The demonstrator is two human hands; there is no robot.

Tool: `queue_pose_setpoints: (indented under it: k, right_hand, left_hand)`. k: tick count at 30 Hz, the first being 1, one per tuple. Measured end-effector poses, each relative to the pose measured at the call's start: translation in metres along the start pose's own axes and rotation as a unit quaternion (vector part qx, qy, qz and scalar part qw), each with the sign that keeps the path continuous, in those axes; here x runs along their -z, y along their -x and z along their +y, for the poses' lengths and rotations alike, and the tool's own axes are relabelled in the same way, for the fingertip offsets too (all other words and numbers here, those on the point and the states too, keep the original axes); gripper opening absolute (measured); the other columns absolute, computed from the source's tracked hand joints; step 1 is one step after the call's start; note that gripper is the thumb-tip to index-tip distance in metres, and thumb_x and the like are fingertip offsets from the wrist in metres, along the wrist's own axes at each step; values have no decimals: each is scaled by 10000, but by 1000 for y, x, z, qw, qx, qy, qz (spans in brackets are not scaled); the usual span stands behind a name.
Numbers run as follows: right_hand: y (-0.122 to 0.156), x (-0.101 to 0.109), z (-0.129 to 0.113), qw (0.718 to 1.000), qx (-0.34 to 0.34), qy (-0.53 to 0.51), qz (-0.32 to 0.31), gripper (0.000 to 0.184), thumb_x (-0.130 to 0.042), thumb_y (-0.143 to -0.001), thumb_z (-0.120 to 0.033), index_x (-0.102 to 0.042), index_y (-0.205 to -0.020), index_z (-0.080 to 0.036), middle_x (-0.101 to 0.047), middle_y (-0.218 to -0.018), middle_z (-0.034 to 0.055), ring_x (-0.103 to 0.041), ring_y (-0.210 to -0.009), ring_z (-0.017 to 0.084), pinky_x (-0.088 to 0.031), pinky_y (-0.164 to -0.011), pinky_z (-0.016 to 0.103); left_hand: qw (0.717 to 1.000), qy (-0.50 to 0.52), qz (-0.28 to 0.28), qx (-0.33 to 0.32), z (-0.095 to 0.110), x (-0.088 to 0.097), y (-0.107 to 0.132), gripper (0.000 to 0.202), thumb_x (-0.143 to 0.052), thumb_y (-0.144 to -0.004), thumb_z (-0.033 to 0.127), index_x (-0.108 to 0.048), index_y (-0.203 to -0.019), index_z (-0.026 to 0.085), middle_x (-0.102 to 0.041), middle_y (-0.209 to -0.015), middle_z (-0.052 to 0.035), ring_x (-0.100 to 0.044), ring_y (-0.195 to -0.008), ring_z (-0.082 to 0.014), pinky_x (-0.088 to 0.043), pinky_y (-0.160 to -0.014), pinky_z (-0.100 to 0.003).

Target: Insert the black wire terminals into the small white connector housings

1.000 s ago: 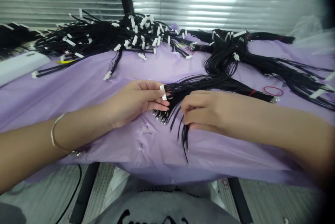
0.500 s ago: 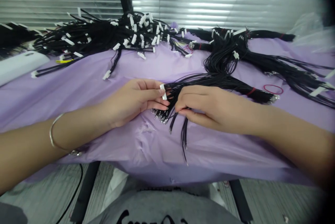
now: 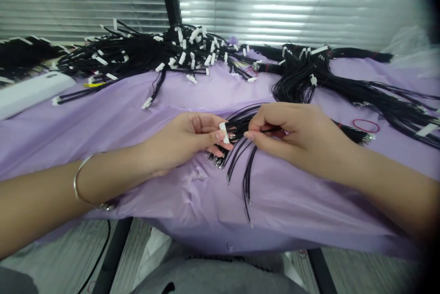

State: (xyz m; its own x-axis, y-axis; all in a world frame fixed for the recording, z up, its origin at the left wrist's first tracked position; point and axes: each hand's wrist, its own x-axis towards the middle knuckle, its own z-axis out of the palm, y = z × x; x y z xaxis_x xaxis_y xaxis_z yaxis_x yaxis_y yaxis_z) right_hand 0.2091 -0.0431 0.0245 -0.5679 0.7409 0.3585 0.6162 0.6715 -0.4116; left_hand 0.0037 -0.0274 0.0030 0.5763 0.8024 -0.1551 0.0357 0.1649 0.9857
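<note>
My left hand (image 3: 202,136) pinches a white connector housing (image 3: 224,133) between thumb and fingers. Black wires run from the right side of this housing toward my right hand (image 3: 285,129). Its thumb and forefinger are closed on a thin black wire (image 3: 271,130), whose tip is close to the housing; I cannot tell whether the tip is inside. Beneath both hands lies a bundle of black wires (image 3: 245,166) with silver metal terminals (image 3: 216,160) at the ends, several wires hanging loose toward the front. A red rubber band rings the bundle farther right, partly behind my right hand.
A purple cloth (image 3: 137,133) covers the table. Along the back lies a big heap of black cables with white connectors (image 3: 182,58). More wire bundles (image 3: 371,88) are at right, beside a loose red rubber band (image 3: 366,125). A white plastic case (image 3: 37,90) stands at left.
My right hand has risen from the loose wire ends and now holds a wire level with the connector housing. The whole view has shifted slightly.
</note>
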Motion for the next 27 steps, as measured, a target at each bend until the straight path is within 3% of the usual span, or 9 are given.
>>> queue_pose_setpoints:
  k: [10, 27]
  right_hand:
    - [-1, -9, 0, 999, -42, -23, 13, 53, -560, -769, -152, -573, -720, -169, -584, -677, -9, -512, -604, 99, -396, -565, 242]
    - [0, -7, -2, 1000, -30, -4, -6, 129, -519, -800, -165, -569, -681, -155, -540, -629, -9, -465, -589, 93, -337, -555, 227]
  left_hand:
    - [1000, -2, 1, 20, 0, 1, 1, 71, -588, -808, 170, -624, -819, 109, -657, -767, -25, -600, -670, -63, -491, -641, -158]
    - [999, -7, 5, 51, 3, 1, 1, 114, -619, -790, 227, -624, -802, 114, -655, -730, -25, -595, -648, -86, -480, -647, -198]
